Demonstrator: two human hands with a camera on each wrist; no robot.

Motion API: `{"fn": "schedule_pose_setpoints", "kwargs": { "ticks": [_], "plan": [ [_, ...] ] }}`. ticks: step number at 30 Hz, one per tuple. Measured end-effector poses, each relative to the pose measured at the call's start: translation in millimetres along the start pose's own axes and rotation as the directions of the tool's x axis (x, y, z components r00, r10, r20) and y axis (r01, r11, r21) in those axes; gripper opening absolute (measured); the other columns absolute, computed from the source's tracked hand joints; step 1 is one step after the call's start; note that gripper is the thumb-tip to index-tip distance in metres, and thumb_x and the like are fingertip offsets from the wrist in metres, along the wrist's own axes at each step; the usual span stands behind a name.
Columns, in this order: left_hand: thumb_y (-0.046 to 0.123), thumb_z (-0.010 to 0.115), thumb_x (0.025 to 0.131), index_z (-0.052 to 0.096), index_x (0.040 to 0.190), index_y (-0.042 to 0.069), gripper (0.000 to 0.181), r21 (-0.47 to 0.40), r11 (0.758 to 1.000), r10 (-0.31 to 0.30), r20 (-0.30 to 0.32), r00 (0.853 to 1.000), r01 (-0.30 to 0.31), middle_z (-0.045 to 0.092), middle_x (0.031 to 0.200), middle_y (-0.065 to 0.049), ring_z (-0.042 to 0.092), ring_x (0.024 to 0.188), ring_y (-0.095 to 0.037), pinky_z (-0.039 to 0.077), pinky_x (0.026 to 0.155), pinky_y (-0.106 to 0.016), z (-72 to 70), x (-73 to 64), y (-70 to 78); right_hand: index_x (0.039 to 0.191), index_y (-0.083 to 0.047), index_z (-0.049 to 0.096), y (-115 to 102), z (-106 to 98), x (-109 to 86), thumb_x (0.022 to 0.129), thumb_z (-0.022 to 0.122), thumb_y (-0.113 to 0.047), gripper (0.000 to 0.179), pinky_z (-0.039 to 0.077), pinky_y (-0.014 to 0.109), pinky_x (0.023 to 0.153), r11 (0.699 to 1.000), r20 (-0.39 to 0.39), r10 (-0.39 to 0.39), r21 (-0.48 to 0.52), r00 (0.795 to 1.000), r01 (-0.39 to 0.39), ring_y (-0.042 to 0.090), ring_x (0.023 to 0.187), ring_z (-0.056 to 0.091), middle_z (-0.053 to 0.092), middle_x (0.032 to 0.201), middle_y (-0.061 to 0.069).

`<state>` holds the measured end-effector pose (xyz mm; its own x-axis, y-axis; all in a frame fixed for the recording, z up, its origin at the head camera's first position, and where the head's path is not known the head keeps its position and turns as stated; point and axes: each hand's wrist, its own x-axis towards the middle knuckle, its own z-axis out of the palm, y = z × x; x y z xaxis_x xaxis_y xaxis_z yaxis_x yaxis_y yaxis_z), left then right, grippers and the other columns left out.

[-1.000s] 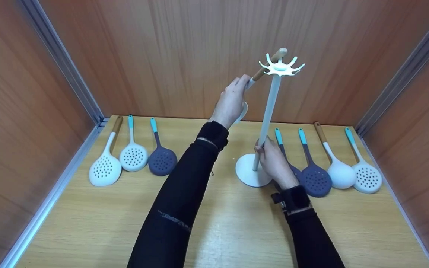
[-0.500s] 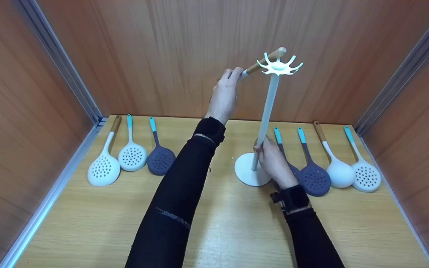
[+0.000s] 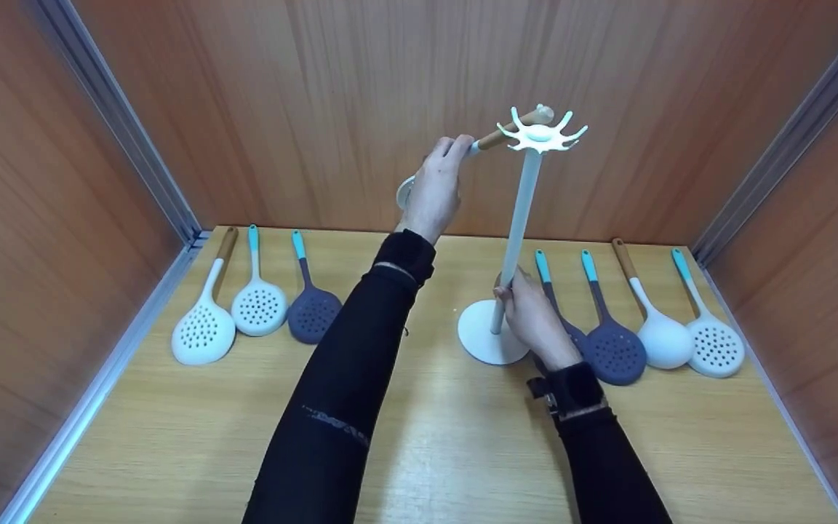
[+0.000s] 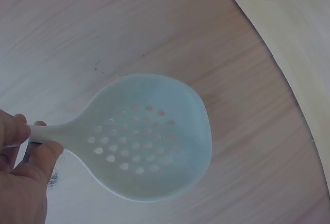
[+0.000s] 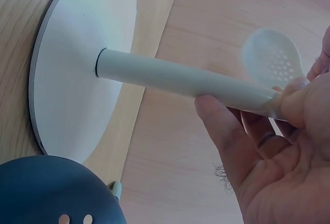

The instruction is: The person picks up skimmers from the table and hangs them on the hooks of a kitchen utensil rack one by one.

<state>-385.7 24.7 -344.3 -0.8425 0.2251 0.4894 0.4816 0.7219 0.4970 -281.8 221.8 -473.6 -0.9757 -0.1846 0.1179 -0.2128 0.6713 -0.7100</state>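
Observation:
My left hand (image 3: 432,185) pinches the white neck of a skimmer (image 4: 191,110) with a perforated head and a wooden handle (image 3: 493,139). The handle's far end lies at the white hooked top (image 3: 540,136) of a utensil stand, behind the prongs; whether it hangs on one cannot be told. In the head view the hand hides part of the skimmer's head. Lower down, my right hand (image 3: 535,320) grips the stand's pole (image 3: 522,211), thumb and fingers around it. The stand's round white base (image 3: 479,338) is on the table.
Left on the table lie two white skimmers (image 3: 203,335) (image 3: 260,309) and a dark one (image 3: 314,314). To the right lie dark utensils (image 3: 615,353), a white ladle (image 3: 666,342) and another white skimmer (image 3: 716,348). Wooden panels (image 3: 317,109) enclose the back and sides.
My left hand has shifted left and slightly up, turning the skimmer so its head now shows left of the hand. The handle's end dips a little. My right hand stays on the pole.

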Motion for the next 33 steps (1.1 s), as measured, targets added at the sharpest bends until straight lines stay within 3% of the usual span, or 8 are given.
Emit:
{"fn": "schedule_pose_setpoints", "kwargs": {
  "ticks": [7,12,15,17,20,22,29,33],
  "plan": [
    [-0.01,0.054,0.117,0.054,0.162,0.018,0.053,0.015,1.0,-0.01,0.04,0.999,0.009,0.067,0.152,-0.008,0.07,0.111,-0.024,0.062,0.084,-0.033,9.1,-5.6,1.0,0.134,0.001,0.064,0,-1,-1.3,0.124,0.056,-0.014,0.02,0.067,0.059,0.108,1.0,0.0,-0.002,-0.001,1.0,0.002,0.041,0.122,0.076,0.073,0.122,0.022],
    [-0.014,0.051,0.115,0.054,0.161,0.015,0.054,-0.021,0.999,0.026,0.06,0.998,-0.025,0.067,0.153,-0.01,0.067,0.107,-0.027,0.058,0.081,-0.034,13.8,-10.3,1.2,0.132,0.002,0.063,0,0,-2.3,0.123,0.057,-0.012,0.018,0.067,0.059,0.105,0.999,-0.017,-0.032,-0.019,0.999,0.031,0.042,0.121,0.076,0.074,0.121,0.024],
    [-0.011,0.047,0.119,0.054,0.162,0.015,0.051,-0.057,0.998,0.034,0.076,0.997,-0.03,0.067,0.152,-0.011,0.069,0.105,-0.028,0.064,0.088,-0.037,17.4,-13.2,2.3,0.133,0.001,0.063,1,0,-1.5,0.124,0.056,-0.013,0.018,0.068,0.059,0.105,1.0,-0.009,-0.014,-0.014,1.0,0.014,0.041,0.121,0.076,0.073,0.122,0.023],
    [-0.005,0.045,0.123,0.054,0.162,0.016,0.046,-0.077,0.997,0.018,0.086,0.996,-0.011,0.068,0.152,-0.01,0.075,0.114,-0.027,0.07,0.103,-0.041,20.6,-15.0,3.4,0.134,0.001,0.063,1,0,-0.5,0.124,0.055,-0.014,0.019,0.067,0.059,0.106,1.0,-0.003,0.002,-0.01,1.0,-0.002,0.04,0.122,0.076,0.073,0.123,0.022],
    [0.002,0.045,0.125,0.055,0.162,0.017,0.041,-0.087,0.996,-0.002,0.098,0.995,0.01,0.069,0.153,-0.009,0.078,0.136,-0.027,0.066,0.122,-0.052,25.9,-17.7,5.1,0.134,0.0,0.063,1,0,0.3,0.124,0.055,-0.015,0.019,0.067,0.059,0.107,1.0,0.002,0.007,-0.01,1.0,-0.007,0.04,0.122,0.075,0.073,0.124,0.021],
    [0.003,0.046,0.125,0.055,0.162,0.017,0.04,-0.085,0.996,-0.004,0.104,0.995,0.013,0.07,0.153,-0.01,0.077,0.143,-0.029,0.064,0.124,-0.055,29.1,-19.3,6.0,0.133,0.0,0.063,1,0,0.4,0.124,0.055,-0.015,0.019,0.067,0.058,0.106,1.0,0.002,0.006,-0.006,1.0,-0.006,0.04,0.121,0.075,0.072,0.122,0.021],
    [0.007,0.044,0.127,0.052,0.163,0.015,0.038,-0.071,0.997,0.023,0.132,0.991,-0.014,0.068,0.154,-0.013,0.079,0.134,-0.031,0.067,0.12,-0.053,35.4,-25.2,7.6,0.131,-0.001,0.063,3,0,0.4,0.124,0.056,-0.014,0.016,0.066,0.058,0.105,1.0,0.004,-0.005,0.011,1.0,0.005,0.038,0.119,0.075,0.072,0.121,0.02],
    [0.008,0.045,0.127,0.05,0.164,0.013,0.038,-0.061,0.998,0.038,0.147,0.988,-0.029,0.067,0.155,-0.014,0.077,0.142,-0.033,0.065,0.123,-0.052,37.9,-28.8,8.5,0.13,0.0,0.063,3,-1,-0.5,0.123,0.057,-0.012,0.015,0.066,0.058,0.104,0.999,-0.002,-0.025,0.02,1.0,0.025,0.039,0.117,0.075,0.072,0.119,0.021]
  ]
}}
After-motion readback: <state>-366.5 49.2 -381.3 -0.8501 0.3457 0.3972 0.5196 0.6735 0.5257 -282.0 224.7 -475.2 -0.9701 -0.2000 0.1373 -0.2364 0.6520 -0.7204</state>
